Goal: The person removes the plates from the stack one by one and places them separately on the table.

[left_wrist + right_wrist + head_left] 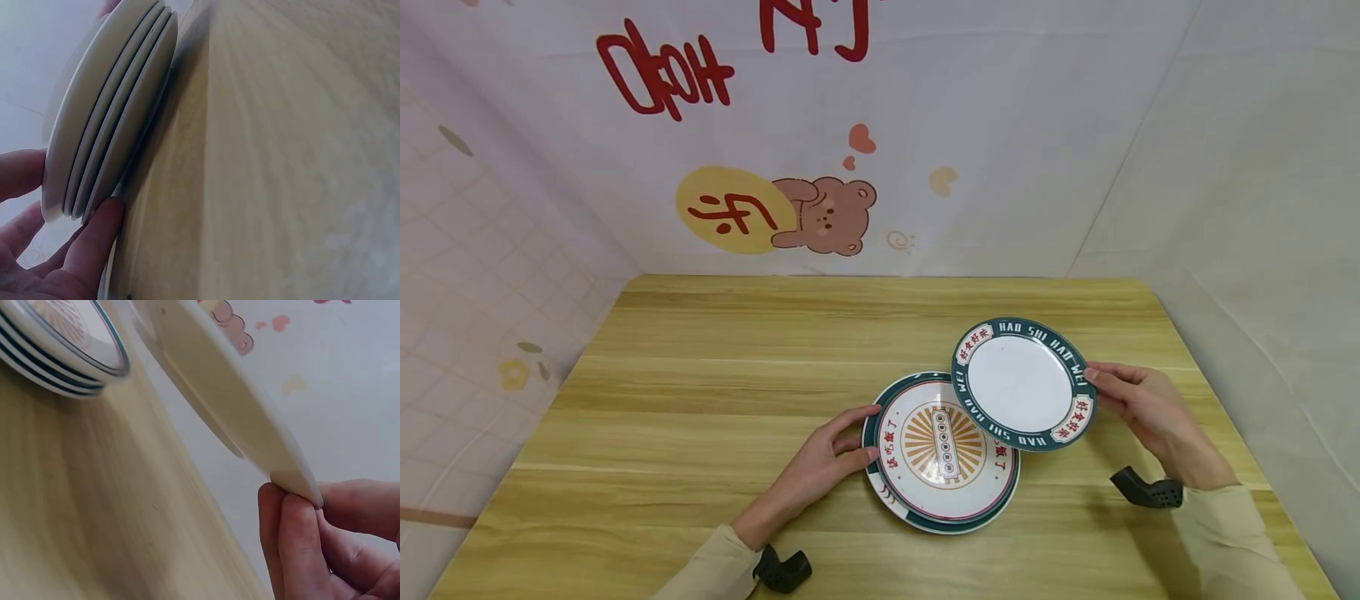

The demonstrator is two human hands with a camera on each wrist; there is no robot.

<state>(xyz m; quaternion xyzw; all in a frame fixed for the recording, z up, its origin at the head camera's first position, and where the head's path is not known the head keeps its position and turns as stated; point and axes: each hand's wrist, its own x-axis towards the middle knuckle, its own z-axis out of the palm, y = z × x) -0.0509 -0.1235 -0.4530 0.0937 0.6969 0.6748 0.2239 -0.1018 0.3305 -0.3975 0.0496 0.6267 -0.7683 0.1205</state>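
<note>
My right hand (pixel 1150 408) pinches the right edge of a white plate (pixel 1018 383) with a dark green lettered rim. That plate is raised and tilted, overlapping the stack's upper right in the head view; its pale underside (pixel 219 381) shows in the right wrist view. My left hand (pixel 820 462) grips the left rim of a stack of plates (pixel 917 492), with thumb and fingertips against the edge. The stack's top plate carries an orange sunburst and red characters. In the left wrist view, several stacked rims (pixel 94 119) appear edge-on, with fingers (pixel 94 237) low beside the bottom ones.
The stack stands on a wooden-patterned table (pixel 700 400), right of its middle. White printed cloth (pixel 970 100) hangs behind the table, with pale walls at both sides. A black wrist mount (pixel 1146 490) hangs below the right wrist, another (pixel 782 571) by the left.
</note>
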